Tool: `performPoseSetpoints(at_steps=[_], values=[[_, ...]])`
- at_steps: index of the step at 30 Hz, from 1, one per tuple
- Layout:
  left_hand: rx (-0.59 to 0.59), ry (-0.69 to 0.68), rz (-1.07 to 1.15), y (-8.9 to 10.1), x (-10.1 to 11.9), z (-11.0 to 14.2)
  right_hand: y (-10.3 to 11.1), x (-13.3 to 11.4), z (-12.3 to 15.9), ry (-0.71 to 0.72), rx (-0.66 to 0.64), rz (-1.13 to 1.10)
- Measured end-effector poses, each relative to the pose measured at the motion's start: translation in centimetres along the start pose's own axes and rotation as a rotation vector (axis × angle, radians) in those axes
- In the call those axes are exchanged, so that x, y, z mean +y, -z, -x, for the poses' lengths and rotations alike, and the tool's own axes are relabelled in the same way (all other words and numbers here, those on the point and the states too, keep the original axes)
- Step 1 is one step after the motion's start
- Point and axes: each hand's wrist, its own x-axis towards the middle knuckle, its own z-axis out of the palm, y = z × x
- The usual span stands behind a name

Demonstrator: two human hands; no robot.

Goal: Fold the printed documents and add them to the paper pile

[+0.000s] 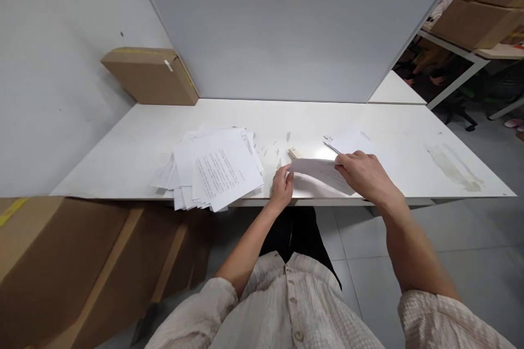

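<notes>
My left hand (282, 187) is closed on the left end of a printed paper sheet (317, 169), which may be more than one leaf. My right hand (364, 174) pinches the sheet's right end, so it stands tilted and slightly bowed above the table's front edge. A slim pen (332, 148) points toward my right fingers; I cannot tell whether it lies on the table or touches them. Behind the sheet is a small beige block (293, 153), partly hidden. Another white paper (352, 140) lies flat beyond my right hand.
An uneven pile of printed papers (223, 169) at the left overhangs the front edge of the white table (409, 142). A cardboard box (155, 79) leans in the back left corner. Large cartons (82, 267) stand below left, and a grey panel (278, 27) closes the back.
</notes>
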Motion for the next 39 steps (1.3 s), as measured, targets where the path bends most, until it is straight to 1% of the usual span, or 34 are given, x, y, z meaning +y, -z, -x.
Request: performPoseSetpoints(at_steps=[3, 6, 10, 12, 14, 15, 17, 19, 21, 22, 24, 27, 29, 31, 35, 39], values=[[-0.006, 0.016, -0.013, 0.0, 0.1, 0.1, 0.4, -0.6, -0.3, 0.026, -0.036, 0.014], [0.001, 0.007, -0.029, -0.1, 0.1, 0.0, 0.2, -0.9, -0.5, 0.025, -0.072, -0.008], [-0.012, -0.015, -0.075, -0.1, 0.2, -0.1, -0.3, -0.9, -0.6, 0.010, -0.070, -0.003], [-0.008, -0.007, -0.067, 0.0, 0.3, 0.0, -0.3, -0.5, -0.5, -0.002, -0.062, -0.040], [-0.004, 0.022, 0.008, 0.0, 0.5, 0.1, -0.1, 0.0, -0.1, -0.040, -0.015, -0.172], [-0.003, 0.031, 0.063, 0.0, 0.7, 0.1, 0.0, 0.4, 0.1, -0.070, 0.028, -0.278], [-0.009, 0.027, 0.178, 0.0, 1.3, 0.1, -0.2, 1.2, 0.5, -0.140, 0.154, -0.543], [-0.020, 0.004, 0.274, -0.1, 2.2, 0.0, -1.2, 1.8, 0.7, -0.192, 0.288, -0.836], [-0.024, -0.003, 0.340, -0.2, 3.5, -0.2, -2.9, 2.0, 0.4, -0.233, 0.390, -1.095], [-0.017, 0.000, 0.358, -0.2, 4.2, -0.3, -3.9, 1.9, 0.2, -0.252, 0.418, -1.194], [0.015, 0.001, 0.359, -0.2, 5.6, -0.5, -6.0, 1.3, -0.2, -0.290, 0.440, -1.317], [0.046, -0.031, 0.332, 0.0, 7.0, -0.6, -8.7, 0.0, -0.6, -0.293, 0.432, -1.409], [0.066, -0.032, 0.294, 0.0, 7.1, -0.6, -9.9, -0.6, -0.7, -0.260, 0.415, -1.462], [0.080, -0.004, 0.252, -0.1, 6.7, -0.5, -10.7, -1.0, -0.6, -0.233, 0.389, -1.500], [0.094, 0.023, 0.236, -0.3, 5.8, -0.4, -11.3, -1.2, -0.5, -0.247, 0.346, -1.488], [0.078, 0.012, 0.233, -0.4, 6.3, -0.4, -11.1, -1.1, -0.5, -0.272, 0.331, -1.486]])
